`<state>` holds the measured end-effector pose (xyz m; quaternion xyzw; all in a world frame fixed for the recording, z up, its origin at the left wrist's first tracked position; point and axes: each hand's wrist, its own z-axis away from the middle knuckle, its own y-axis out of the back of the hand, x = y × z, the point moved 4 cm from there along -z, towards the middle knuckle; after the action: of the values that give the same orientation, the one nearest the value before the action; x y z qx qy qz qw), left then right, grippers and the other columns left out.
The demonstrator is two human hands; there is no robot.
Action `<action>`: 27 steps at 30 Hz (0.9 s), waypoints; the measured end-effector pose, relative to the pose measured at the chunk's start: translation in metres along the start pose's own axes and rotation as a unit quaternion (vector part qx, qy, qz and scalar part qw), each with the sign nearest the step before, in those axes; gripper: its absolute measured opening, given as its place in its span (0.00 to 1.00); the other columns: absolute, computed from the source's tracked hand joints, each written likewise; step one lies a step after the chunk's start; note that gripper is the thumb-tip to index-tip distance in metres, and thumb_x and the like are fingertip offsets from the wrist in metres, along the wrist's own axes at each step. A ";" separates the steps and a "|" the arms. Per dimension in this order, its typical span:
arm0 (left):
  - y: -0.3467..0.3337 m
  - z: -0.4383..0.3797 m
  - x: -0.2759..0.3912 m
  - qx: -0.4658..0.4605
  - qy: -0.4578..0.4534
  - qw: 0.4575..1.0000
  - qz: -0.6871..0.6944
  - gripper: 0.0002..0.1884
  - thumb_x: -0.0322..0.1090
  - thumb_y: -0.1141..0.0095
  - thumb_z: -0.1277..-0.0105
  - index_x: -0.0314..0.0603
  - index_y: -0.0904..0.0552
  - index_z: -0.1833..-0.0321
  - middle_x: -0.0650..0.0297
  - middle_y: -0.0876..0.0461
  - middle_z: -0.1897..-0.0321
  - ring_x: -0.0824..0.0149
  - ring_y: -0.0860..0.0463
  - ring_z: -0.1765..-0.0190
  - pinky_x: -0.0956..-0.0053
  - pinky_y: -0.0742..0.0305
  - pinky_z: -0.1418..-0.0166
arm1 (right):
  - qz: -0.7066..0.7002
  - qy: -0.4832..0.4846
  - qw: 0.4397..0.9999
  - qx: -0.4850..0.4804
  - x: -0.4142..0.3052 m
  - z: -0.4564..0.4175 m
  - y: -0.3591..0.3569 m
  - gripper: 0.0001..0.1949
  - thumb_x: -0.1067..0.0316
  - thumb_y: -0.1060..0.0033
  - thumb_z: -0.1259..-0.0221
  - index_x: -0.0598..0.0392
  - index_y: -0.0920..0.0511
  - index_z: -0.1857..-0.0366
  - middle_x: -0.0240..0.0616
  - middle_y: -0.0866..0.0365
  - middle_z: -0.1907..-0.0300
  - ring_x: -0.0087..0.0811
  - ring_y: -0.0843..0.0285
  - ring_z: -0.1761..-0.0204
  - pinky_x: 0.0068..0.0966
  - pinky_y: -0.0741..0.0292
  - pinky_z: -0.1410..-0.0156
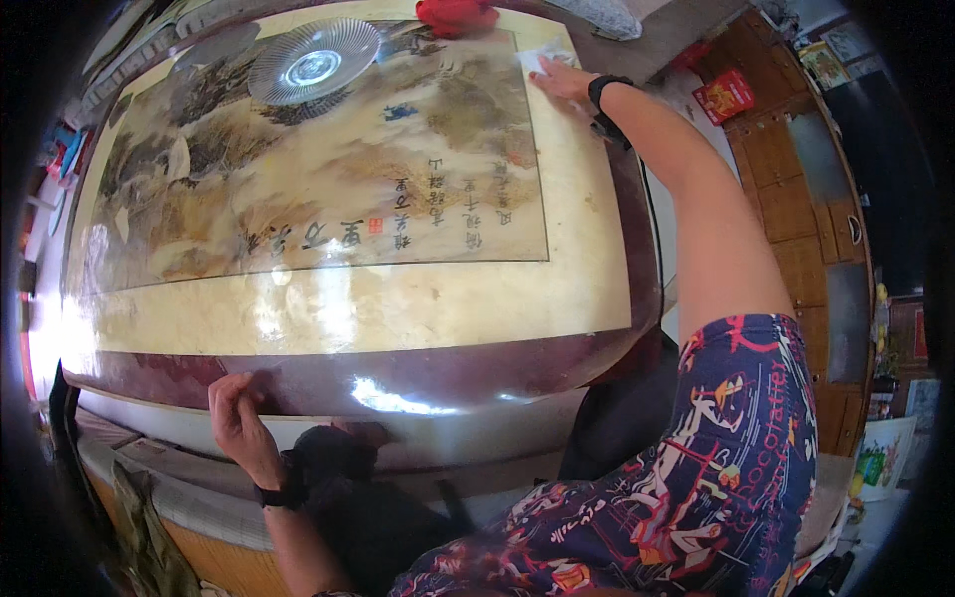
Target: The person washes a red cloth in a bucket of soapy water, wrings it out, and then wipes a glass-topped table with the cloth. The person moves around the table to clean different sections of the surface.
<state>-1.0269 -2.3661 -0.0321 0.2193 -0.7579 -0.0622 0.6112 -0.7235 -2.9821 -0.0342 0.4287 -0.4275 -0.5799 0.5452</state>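
Observation:
My right hand (561, 79) lies flat near the far right corner of the table, over a crumpled white cloth or tissue (550, 54) pressed to the glossy top. Beneath the shiny surface of the table (462, 373) shows a landscape picture (321, 194) with written characters. My left hand (239, 418) rests with curled fingers at the near edge, and no object shows in it. A clear ribbed glass dish (317, 63) stands towards the far left of the top, and a red cloth or bag (456, 16) lies at the far edge.
A clear plastic bag (604, 16) lies beyond the far right corner. Wooden cabinets (783, 216) line the right side, with a red box (724, 97) nearby. A cushioned wooden bench (179, 485) is at the lower left, with a draped cloth (145, 522) on it.

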 end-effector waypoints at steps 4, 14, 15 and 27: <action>0.001 -0.001 0.006 0.000 0.005 1.000 0.016 0.09 0.16 0.55 0.35 0.33 0.21 0.63 0.62 0.24 0.63 0.72 0.27 0.63 0.81 0.30 0.64 | -0.022 -0.036 0.999 0.018 -0.003 -0.008 -0.002 0.41 0.34 0.69 0.32 0.56 0.55 0.27 0.63 0.50 0.30 0.61 0.41 0.33 0.47 0.34 0.33; -0.002 0.001 -0.007 0.007 -0.060 0.994 0.089 0.10 0.15 0.55 0.35 0.32 0.19 0.60 0.62 0.23 0.61 0.74 0.26 0.67 0.82 0.28 0.63 | 0.056 0.182 0.978 0.089 -0.097 0.167 -0.045 0.29 0.58 0.56 0.31 0.63 0.46 0.31 0.65 0.44 0.33 0.58 0.41 0.34 0.43 0.42 0.28; -0.001 0.002 -0.009 0.011 -0.067 0.994 0.088 0.10 0.15 0.55 0.35 0.32 0.19 0.60 0.62 0.23 0.61 0.74 0.26 0.67 0.83 0.28 0.63 | 0.043 0.180 0.980 0.069 -0.118 0.197 -0.045 0.29 0.60 0.55 0.32 0.63 0.46 0.31 0.64 0.44 0.33 0.58 0.41 0.34 0.43 0.42 0.28; 0.004 0.002 -0.012 0.016 -0.039 0.995 0.093 0.11 0.16 0.55 0.36 0.35 0.18 0.59 0.65 0.23 0.65 0.76 0.25 0.68 0.83 0.29 0.64 | -0.098 0.196 0.969 0.112 -0.149 0.282 -0.037 0.08 0.62 0.44 0.39 0.53 0.17 0.67 0.42 0.18 0.61 0.45 0.21 0.57 0.38 0.26 0.53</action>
<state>-1.0278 -2.3577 -0.0418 0.1549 -0.7993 -0.0010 0.5806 -0.9993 -2.8243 0.0102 0.6319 -0.3305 -0.4840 0.5071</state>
